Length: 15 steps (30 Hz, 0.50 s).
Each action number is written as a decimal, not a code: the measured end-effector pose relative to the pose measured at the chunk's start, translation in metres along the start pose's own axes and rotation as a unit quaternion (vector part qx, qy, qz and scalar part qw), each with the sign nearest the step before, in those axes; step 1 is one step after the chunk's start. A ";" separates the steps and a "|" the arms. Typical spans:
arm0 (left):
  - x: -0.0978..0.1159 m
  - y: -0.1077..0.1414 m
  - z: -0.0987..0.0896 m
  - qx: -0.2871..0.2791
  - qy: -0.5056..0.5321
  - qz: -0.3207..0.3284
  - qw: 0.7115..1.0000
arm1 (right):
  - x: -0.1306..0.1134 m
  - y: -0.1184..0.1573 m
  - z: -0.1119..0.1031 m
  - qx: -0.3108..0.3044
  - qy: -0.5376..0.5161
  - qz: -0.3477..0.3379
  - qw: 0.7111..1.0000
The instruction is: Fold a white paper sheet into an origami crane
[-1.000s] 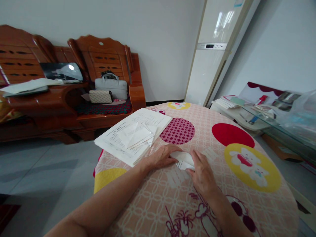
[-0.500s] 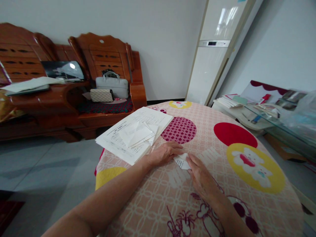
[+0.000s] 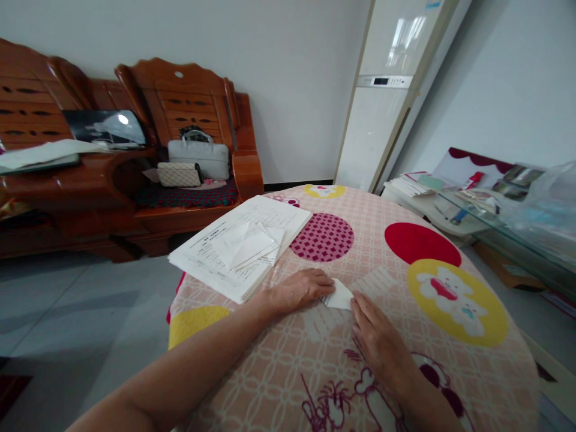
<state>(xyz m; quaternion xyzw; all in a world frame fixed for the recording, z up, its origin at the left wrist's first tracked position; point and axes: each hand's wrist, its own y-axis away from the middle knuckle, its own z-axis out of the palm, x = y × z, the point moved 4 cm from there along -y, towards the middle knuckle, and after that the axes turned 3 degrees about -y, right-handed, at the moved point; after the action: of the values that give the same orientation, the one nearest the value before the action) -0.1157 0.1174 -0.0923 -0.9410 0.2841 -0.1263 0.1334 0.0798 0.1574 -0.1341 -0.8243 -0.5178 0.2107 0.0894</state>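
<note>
A small folded piece of paper [image 3: 339, 296] lies low over the patterned tablecloth, with its blank white side up. My left hand [image 3: 306, 287] has its fingers closed on the left edge of it. The right edge is pinched by my right hand [image 3: 374, 329], whose thumb is mostly hidden. Left of and beyond the hands is a stack of printed sheets [image 3: 213, 273]. Several folded white papers [image 3: 252, 243] rest on top of that stack.
A round table with a pink tablecloth [image 3: 270, 360] fills the front. Behind stand a carved wooden sofa [image 3: 189, 99] with bags [image 3: 204, 157] and a tall air conditioner [image 3: 366, 132]. At right, a glass-topped side table [image 3: 499, 231] holds papers and a plastic bag [image 3: 551, 204].
The folded paper's printed face showed before; now mostly blank white shows. Both hands have shifted slightly, still at its two ends. The view has turned a little to the right.
</note>
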 end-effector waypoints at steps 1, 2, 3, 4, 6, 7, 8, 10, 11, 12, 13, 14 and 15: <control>0.000 0.001 -0.001 0.001 0.002 0.002 1.000 | 0.000 0.005 -0.002 -0.004 0.005 0.005 1.000; 0.001 0.001 -0.002 0.000 0.003 0.003 1.000 | -0.001 0.008 -0.003 -0.007 0.008 0.009 1.000; 0.001 0.002 -0.003 -0.002 0.003 0.006 1.000 | -0.002 0.012 -0.005 -0.009 0.009 0.012 1.000; 0.002 0.003 -0.004 -0.007 0.001 0.008 1.000 | -0.002 0.015 -0.007 -0.010 0.010 0.014 1.000; 0.002 0.003 -0.003 -0.019 -0.007 0.012 1.000 | -0.002 0.019 -0.010 -0.005 0.009 0.015 1.000; 0.002 0.003 -0.003 -0.022 -0.011 0.012 1.000 | -0.002 0.021 -0.012 -0.002 0.006 0.017 1.000; 0.002 0.004 -0.002 -0.024 -0.014 0.010 1.000 | -0.001 0.023 -0.014 0.001 0.001 0.021 1.000; 0.001 0.003 -0.002 -0.023 -0.017 0.005 1.000 | 0.000 0.025 -0.018 0.005 -0.014 0.034 0.999; 0.002 0.003 -0.002 -0.023 -0.018 0.003 1.000 | 0.001 0.025 -0.020 0.008 -0.024 0.040 0.999; 0.002 0.003 -0.002 -0.025 -0.017 0.002 1.000 | 0.002 0.026 -0.023 0.014 -0.034 0.048 0.998; 0.002 0.003 -0.003 -0.026 -0.017 0.002 1.000 | 0.003 0.026 -0.026 0.023 -0.044 0.058 0.997; 0.002 0.003 -0.003 -0.027 -0.017 0.003 0.999 | 0.003 0.026 -0.029 0.034 -0.054 0.068 0.996; 0.003 0.003 -0.004 -0.028 -0.017 0.003 0.999 | 0.004 0.026 -0.031 0.045 -0.064 0.079 0.994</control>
<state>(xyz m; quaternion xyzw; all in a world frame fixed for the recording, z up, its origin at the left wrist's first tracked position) -0.1165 0.1126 -0.0894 -0.9455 0.2883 -0.1016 0.1127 0.1162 0.1520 -0.1164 -0.8427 -0.4456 0.2926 0.0756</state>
